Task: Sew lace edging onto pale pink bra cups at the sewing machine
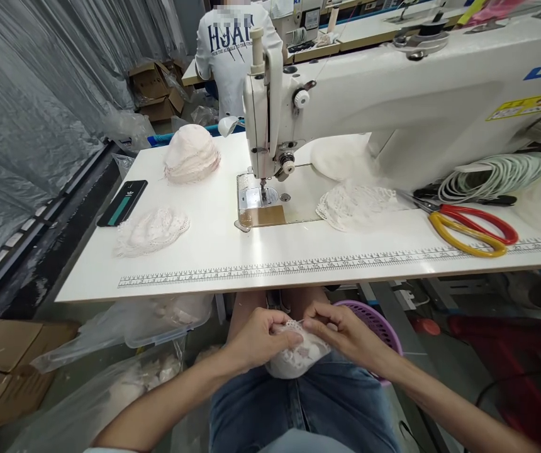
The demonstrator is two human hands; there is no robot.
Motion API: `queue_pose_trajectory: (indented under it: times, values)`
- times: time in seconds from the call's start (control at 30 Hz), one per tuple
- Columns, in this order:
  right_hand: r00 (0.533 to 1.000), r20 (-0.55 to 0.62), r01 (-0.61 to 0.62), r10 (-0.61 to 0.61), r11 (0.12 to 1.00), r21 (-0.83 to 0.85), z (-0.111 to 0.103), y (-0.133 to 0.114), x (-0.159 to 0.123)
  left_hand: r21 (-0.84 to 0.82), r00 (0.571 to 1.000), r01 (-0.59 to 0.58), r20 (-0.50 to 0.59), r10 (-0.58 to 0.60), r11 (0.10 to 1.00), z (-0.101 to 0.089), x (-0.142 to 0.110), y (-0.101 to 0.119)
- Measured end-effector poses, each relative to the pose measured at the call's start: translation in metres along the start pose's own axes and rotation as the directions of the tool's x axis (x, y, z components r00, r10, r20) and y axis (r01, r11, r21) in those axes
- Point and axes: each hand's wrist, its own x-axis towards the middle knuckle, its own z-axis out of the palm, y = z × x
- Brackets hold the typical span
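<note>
Over my lap, below the table's front edge, I hold a white lace cup-shaped piece [294,358]. My left hand [265,340] pinches its upper lace edge between thumb and fingers. On the other side of that edge, my right hand [336,327] has its thumb and fingers pressed together on the lace. Whether a thread or other small thing is also in the right fingers is too small to tell. On the table lie a lace piece [155,231] at the left and another lace piece [353,204] right of the needle. A stack of pale pink cups [192,154] stands behind.
A white sewing machine [336,100] stands on the table [204,251]. Scissors [473,229] and a coil of pale cord [492,179] lie at the right, a phone [122,202] at the left. A purple basket [374,321] is below. A person [237,56] sits ahead.
</note>
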Motion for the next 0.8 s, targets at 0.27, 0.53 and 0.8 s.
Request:
queue_pose_trajectory:
  times: [0.27, 0.53, 0.8]
  values:
    - [0.962, 0.250, -0.145, 0.111, 0.982, 0.125, -0.010, 0.007, 0.000, -0.026, 1.000, -0.024, 0.004, 0.024, 0.999, -0.009, 0.004, -0.008]
    - [0.954, 0.271, -0.191, 0.128, 0.957, 0.220, -0.016, -0.002, 0.000, -0.185, 0.999, 0.007, 0.045, 0.001, 0.983, -0.020, 0.006, -0.009]
    - [0.932, 0.342, -0.203, 0.122, 0.956, 0.211, -0.023, 0.005, 0.001, -0.257, 0.993, 0.114, 0.039, -0.108, 0.960, -0.015, 0.011, -0.007]
